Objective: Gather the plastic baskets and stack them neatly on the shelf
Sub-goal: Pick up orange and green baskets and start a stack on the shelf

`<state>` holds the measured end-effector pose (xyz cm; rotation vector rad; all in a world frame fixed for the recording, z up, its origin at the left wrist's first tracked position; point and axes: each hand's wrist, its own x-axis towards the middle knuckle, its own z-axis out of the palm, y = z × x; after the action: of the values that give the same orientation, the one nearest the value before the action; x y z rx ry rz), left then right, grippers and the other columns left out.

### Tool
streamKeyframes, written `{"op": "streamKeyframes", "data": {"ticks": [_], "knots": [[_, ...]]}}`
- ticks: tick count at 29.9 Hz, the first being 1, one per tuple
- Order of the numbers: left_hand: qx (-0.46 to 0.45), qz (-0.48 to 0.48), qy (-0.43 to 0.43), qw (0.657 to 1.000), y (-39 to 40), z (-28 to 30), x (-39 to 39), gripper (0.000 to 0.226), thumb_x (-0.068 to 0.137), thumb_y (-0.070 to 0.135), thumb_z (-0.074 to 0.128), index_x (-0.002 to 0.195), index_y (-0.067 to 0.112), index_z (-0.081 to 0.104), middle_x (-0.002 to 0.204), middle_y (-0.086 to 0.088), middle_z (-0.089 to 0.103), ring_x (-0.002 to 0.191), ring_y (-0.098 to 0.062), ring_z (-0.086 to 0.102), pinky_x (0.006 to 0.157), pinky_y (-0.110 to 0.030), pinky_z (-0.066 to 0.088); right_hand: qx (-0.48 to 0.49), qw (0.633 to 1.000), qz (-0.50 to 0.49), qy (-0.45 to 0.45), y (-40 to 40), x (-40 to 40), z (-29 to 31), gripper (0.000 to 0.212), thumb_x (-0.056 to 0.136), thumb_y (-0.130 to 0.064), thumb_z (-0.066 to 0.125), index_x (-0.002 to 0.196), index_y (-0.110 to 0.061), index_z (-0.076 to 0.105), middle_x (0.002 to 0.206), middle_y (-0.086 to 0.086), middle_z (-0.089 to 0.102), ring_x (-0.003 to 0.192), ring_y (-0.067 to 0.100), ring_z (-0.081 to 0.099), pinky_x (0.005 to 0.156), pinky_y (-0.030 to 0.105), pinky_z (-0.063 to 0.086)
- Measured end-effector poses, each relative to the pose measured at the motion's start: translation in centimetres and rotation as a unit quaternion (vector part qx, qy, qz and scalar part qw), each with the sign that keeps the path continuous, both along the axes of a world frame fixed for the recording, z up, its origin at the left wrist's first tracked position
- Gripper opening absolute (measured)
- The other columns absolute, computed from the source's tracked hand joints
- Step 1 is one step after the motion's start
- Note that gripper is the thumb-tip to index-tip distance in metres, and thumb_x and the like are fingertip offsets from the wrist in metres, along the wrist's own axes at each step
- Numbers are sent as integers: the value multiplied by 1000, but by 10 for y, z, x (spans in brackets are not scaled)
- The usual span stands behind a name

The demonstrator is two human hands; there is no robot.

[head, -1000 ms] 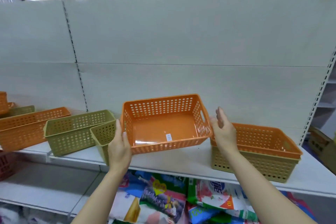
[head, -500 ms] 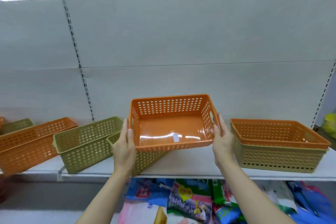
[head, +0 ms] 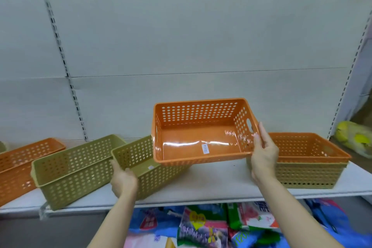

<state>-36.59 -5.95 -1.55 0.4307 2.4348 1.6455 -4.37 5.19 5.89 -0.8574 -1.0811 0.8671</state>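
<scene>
My right hand [head: 263, 153] grips the orange basket's [head: 201, 133] end; the stack [head: 308, 163] sits just right. My left hand [head: 123, 181] clutches a green basket [head: 141, 159].

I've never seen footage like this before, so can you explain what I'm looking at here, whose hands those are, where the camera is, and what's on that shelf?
There is no machine here. A person wears a camera on the head, looking forward and down, so the two bare arms reaching in from below are theirs. The right hand holds the orange basket by its right end, tilted and lifted above the white shelf. The left hand grips the near end of a green basket resting on the shelf. Beside that stands another green basket, then a long orange basket at far left. To the right sits a stack: an orange basket nested in a green one. Colourful packets lie below the shelf.
</scene>
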Motion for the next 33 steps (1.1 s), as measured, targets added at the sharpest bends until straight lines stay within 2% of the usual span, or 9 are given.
{"op": "streamKeyframes", "data": {"ticks": [2,5,9,16,20,25,29,31,33], "knots": [[43,-8,19,999,1,7,6,56,104,11,42,158,24,32,133,-23,61,117,-46,58,103,-50,43,8,1000,-21,14,4,18,7,40,101,-15,43,141,-24,45,130,-16,51,100,-10,58,83,17,52],[110,-7,48,993,5,29,11,49,103,13,45,151,19,42,138,-16,61,123,-41,57,106,-49,44,12,998,-49,36,11,48,16,40,101,-16,42,140,-26,46,136,-8,54,114,9,58,93,37,52],[176,-4,93,980,17,67,17,40,97,12,47,136,14,53,124,-14,67,110,-37,63,94,-47,48,16,995,-82,56,33,103,32,40,101,-18,41,140,-27,46,139,-6,52,119,12,55,96,42,50],[273,22,28,961,43,84,23,56,79,20,47,135,22,50,121,1,70,109,-23,68,99,-53,53,11,992,-117,37,87,201,36,39,101,-15,42,139,-20,48,139,-4,52,125,16,51,103,44,44],[338,-15,22,941,60,101,70,47,79,14,51,124,24,60,118,2,71,109,-20,69,98,-52,54,-3,993,-117,12,116,236,25,39,101,-15,42,139,-20,49,140,-3,51,127,17,49,104,44,43],[376,-41,7,926,68,133,136,30,77,18,51,78,45,65,94,13,70,99,-26,71,89,-64,55,-53,992,-111,-19,147,265,7,38,101,-12,41,139,-15,49,141,1,51,127,20,49,105,44,42],[372,-96,-49,922,75,170,190,71,92,2,51,53,61,62,85,20,57,93,-23,64,69,-36,62,-108,987,-105,-50,169,272,-3,39,101,-11,41,138,-16,50,136,2,56,119,21,55,100,38,46],[363,-123,-38,923,85,177,204,66,96,-2,50,69,54,70,88,15,61,90,-24,63,49,-24,59,-137,983,-103,-66,174,268,-7,38,100,-13,42,137,-18,52,135,2,56,118,22,56,99,39,46],[370,-129,-27,920,99,177,208,49,97,-2,52,121,37,70,103,6,67,84,-20,66,43,-23,57,-162,976,-113,-87,175,263,-14,37,100,-12,43,136,-15,53,136,4,56,122,25,53,103,37,42]]}}
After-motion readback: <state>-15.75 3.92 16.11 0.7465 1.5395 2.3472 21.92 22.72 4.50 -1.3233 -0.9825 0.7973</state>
